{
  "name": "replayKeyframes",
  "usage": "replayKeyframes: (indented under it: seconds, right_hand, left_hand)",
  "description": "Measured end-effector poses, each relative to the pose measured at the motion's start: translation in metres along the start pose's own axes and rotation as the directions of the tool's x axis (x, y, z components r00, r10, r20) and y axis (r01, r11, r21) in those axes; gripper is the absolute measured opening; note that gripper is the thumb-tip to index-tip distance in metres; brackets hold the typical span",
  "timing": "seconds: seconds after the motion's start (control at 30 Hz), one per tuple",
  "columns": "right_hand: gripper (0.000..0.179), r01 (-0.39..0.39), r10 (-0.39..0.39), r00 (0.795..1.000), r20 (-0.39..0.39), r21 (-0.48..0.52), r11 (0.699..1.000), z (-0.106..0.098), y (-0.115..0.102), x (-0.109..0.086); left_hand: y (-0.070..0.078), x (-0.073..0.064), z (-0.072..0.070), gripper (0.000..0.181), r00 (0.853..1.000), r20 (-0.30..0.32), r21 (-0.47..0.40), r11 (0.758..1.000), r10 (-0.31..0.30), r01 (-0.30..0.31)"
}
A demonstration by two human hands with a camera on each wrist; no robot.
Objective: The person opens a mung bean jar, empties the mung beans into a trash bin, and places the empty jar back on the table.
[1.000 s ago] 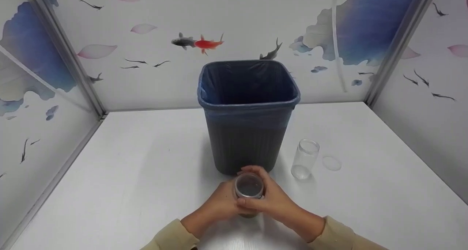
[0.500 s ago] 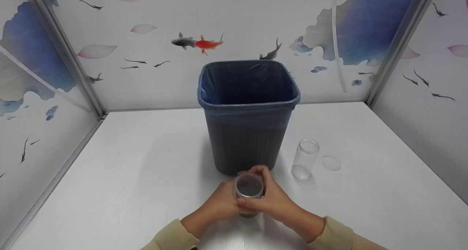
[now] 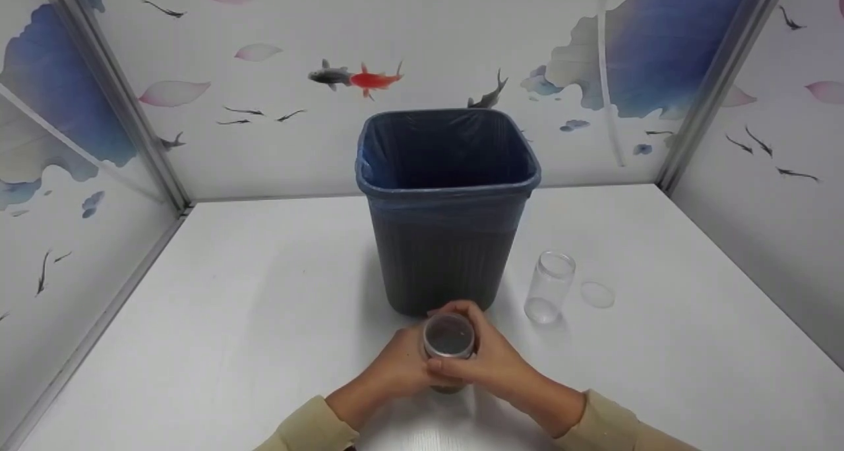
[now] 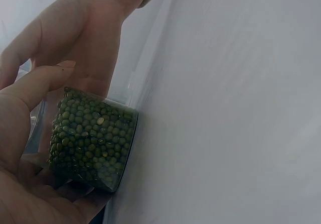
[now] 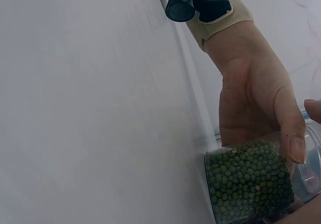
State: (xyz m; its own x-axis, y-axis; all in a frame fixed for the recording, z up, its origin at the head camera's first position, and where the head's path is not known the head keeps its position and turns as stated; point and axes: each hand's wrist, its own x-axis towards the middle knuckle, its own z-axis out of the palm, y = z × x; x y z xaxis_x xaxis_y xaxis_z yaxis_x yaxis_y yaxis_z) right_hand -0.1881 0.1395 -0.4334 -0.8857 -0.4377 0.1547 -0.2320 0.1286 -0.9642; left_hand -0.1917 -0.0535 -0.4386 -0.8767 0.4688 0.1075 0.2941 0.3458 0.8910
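In the head view, both hands hold a clear plastic jar [image 3: 450, 335] upright in front of the bin. Green mung beans [image 4: 93, 138] fill its lower part, as the left wrist view shows. My left hand [image 3: 395, 365] wraps round the jar's body from the left. Higher up, my right hand [image 3: 494, 355] curls round the rim, thumb on the near side and fingers on the far side. The right wrist view has the bean-filled jar [image 5: 248, 181] close over the white surface, with part of it behind the left thumb.
A dark bin [image 3: 445, 260] with a blue liner [image 3: 455, 190] stands just beyond the hands. To the right are a clear jar [image 3: 549, 289] with nothing visible inside and a thin clear disc [image 3: 598, 295] lying flat. Printed panels enclose the white table [image 3: 264, 319].
The right hand's far fingers have shifted slightly round the jar's rim. The left hand, the jar and the things on the table stay in place.
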Motion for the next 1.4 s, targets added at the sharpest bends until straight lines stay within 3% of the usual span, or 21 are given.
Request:
replayKeyframes:
  seconds: [0.27,0.73,1.03,1.4]
  right_hand:
    - [0.068,0.003,-0.004,1.000,0.027,0.009,1.000,0.0005,0.0001,0.0000]
    - [0.071,-0.008,0.008,1.000,0.017,0.003,1.000,-0.0002,0.0001,-0.0003]
    - [0.073,0.024,-0.024,1.000,0.005,-0.012,1.000,0.0005,0.0009,0.0000]
    - [0.079,-0.026,0.024,1.000,0.014,0.085,0.996,0.0004,0.0002,-0.0005]
  left_hand:
    - [-0.0017,0.0010,0.0008,0.074,1.000,-0.013,0.033,0.999,0.019,-0.018]
    - [0.0014,-0.0004,0.0009,0.076,1.000,-0.020,0.028,0.999,0.019,-0.019]
    - [0.0026,-0.0015,0.0002,0.077,1.000,-0.018,0.012,1.000,0.026,-0.025]
    - [0.0001,-0.0014,-0.0003,0.079,1.000,-0.001,-0.022,1.000,-0.002,0.002]
